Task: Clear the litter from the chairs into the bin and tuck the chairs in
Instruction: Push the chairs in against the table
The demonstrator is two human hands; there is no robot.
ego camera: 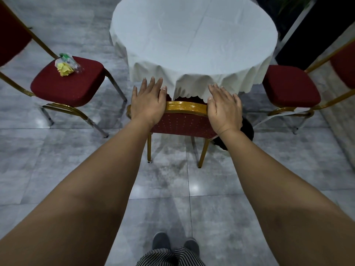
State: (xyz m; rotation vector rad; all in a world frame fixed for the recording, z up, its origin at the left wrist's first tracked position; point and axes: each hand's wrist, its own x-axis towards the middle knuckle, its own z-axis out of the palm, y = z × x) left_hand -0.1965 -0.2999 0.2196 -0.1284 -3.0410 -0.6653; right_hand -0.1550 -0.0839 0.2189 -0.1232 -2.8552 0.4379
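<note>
A red chair with a gold frame stands right in front of me, its seat under the round table's white cloth. My left hand and my right hand rest flat on the top of its backrest, fingers straight. On the seat of the left chair, which stands out from the table, lie a crumpled yellow paper and a clear plastic bottle with a green label. The right chair also stands out from the table, with nothing on its seat.
A dark object sits on the floor behind my right wrist, mostly hidden. Grey tiled floor lies all around. A dark wall and a mirrored panel close off the far right. My feet show at the bottom.
</note>
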